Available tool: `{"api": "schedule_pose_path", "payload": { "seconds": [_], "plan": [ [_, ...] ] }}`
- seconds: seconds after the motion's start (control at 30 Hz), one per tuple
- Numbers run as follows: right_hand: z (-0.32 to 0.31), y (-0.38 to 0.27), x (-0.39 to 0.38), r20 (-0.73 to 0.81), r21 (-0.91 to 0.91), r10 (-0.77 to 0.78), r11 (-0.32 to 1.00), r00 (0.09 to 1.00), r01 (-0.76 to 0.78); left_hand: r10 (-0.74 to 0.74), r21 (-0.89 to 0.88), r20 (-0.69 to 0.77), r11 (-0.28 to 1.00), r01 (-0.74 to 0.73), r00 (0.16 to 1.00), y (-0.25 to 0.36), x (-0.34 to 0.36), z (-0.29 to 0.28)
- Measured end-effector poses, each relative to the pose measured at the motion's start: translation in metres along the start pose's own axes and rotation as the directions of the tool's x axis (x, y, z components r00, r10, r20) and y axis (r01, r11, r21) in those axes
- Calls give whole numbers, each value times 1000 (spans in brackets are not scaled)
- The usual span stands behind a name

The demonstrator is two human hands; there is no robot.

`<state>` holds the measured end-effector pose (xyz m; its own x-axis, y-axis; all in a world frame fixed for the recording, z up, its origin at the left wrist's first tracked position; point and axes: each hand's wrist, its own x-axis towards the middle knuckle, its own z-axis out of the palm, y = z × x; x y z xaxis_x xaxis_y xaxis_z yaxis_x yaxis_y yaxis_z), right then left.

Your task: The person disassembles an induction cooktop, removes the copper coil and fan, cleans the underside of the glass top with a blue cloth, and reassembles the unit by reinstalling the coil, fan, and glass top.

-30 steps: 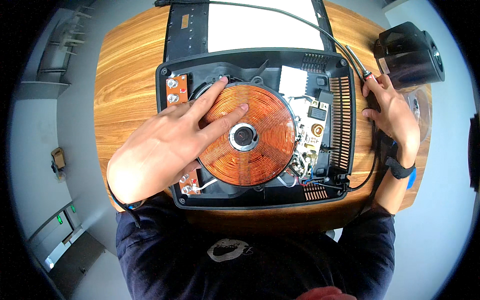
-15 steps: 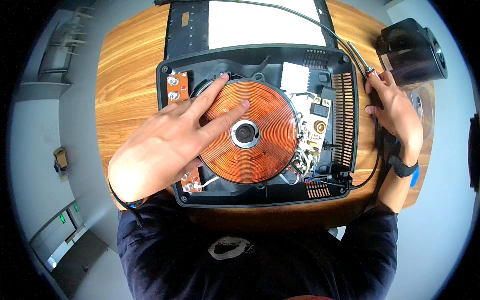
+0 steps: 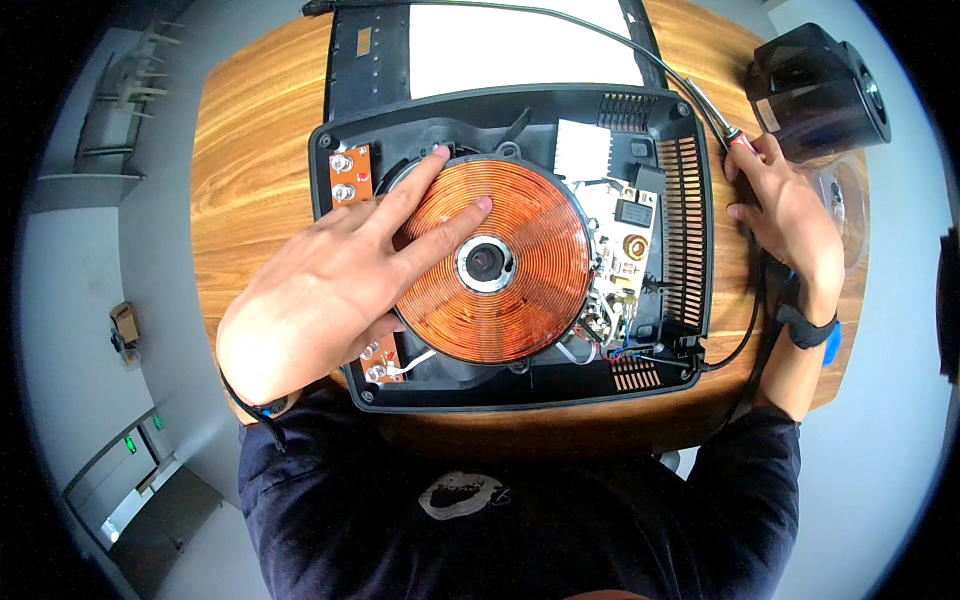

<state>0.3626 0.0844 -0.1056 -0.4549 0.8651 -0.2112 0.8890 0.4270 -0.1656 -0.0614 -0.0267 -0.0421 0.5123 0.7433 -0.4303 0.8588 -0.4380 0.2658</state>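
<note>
An opened induction cooker base (image 3: pixel 470 393) lies on the table, its round copper coil (image 3: pixel 530 300) showing. Across the coil's left side rests my left hand (image 3: pixel 330 270), fingers stretched out and spread, one fingertip at the coil's upper edge. My right hand (image 3: pixel 790 205) is just past the vented right side of the base. It is closed around a screwdriver (image 3: pixel 710 106) with a red handle end, whose metal shaft points up and left. Beside the coil sit a circuit board (image 3: pixel 628 245) and a white finned heat sink (image 3: pixel 583 152). My palm hides part of the coil's left edge.
A black panel (image 3: pixel 368 75) with a white sheet (image 3: pixel 520 50) lies behind the base. A black cable (image 3: pixel 590 28) arches over it. At the right stand a dark glossy box-shaped container (image 3: pixel 815 95) and a clear plastic container (image 3: pixel 852 215). The wooden table (image 3: pixel 255 130) has a curved edge.
The view has shifted slightly. Both hands keep nearly the same places, the left on the coil and the right around the screwdriver.
</note>
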Motion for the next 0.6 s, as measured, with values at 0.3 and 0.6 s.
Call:
{"api": "schedule_pose_path", "payload": {
  "seconds": [0.3,0.6],
  "plan": [
    [-5,-1,-4,-173,-24,-155,988,973,153,6,-37,-1,999,-6,1000,2,1,-3],
    [-16,-42,-8,-57,49,-437,897,898,439,-1,-68,-10,998,0,1000,3,1,-3]
  ]
}}
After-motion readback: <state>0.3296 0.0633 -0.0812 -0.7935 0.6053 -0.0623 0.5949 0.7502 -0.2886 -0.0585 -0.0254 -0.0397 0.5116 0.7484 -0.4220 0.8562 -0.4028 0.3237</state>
